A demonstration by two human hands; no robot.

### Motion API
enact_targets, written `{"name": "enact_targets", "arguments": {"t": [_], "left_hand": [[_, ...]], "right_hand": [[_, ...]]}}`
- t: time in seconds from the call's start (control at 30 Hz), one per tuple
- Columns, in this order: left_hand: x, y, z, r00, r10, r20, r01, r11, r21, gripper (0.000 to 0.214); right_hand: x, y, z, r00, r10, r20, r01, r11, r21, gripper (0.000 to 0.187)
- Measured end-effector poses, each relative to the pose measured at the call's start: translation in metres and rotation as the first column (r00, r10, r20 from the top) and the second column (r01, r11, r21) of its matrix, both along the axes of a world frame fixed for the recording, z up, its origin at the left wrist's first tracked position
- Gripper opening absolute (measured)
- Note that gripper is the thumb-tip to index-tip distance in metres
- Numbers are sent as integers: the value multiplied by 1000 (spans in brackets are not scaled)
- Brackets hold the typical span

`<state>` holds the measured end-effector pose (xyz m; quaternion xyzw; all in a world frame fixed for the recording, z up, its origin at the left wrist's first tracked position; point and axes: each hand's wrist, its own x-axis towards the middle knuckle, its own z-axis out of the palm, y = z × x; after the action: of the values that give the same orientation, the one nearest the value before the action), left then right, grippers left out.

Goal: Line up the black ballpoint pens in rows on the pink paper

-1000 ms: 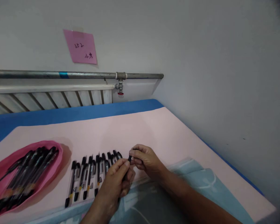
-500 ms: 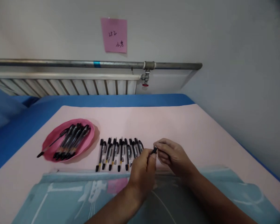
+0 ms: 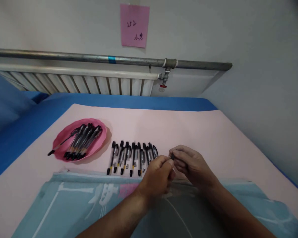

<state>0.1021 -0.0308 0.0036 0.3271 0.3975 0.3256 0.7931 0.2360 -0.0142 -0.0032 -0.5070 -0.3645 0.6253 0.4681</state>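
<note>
My left hand and my right hand meet in front of me with fingers closed. Between the fingertips a small black pen part peeks out; most of it is covered, so its full shape is hidden. To the left of my hands lies a row of pens taken apart: clear barrels with black ends, black caps and small silver tips side by side. My left hand partly covers the right end of this row.
A pink dish at the left holds several black pens, one jutting over its rim. A light blue patterned cloth lies along the near edge of the pink table surface. Behind stand a radiator and a metal pipe.
My fingers have closed further around the black pen part, which shows less than before. My two hands stay together. The camera view has tilted down and shifted left.
</note>
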Motion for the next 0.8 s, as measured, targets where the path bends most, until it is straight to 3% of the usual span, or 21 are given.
{"name": "enact_targets", "arguments": {"t": [0.17,0.37,0.5,0.7,0.8], "left_hand": [[-8,6,3,978,-90,189,126,974,-186,25],[-11,7,2,921,-162,356,266,925,-269,23],[-7,2,4,965,-119,233,163,970,-179,25],[1,-1,4,997,-73,32,74,996,-50,28],[4,-1,5,998,-64,13,65,996,-62,29]], "right_hand": [[7,0,5,995,74,-61,-74,997,-6,19],[15,-1,12,962,185,-199,-181,983,42,17],[15,0,14,947,227,-228,-228,973,23,24],[10,1,10,990,25,-138,-31,999,-38,23],[11,1,10,986,50,-160,-57,998,-40,21]]}}
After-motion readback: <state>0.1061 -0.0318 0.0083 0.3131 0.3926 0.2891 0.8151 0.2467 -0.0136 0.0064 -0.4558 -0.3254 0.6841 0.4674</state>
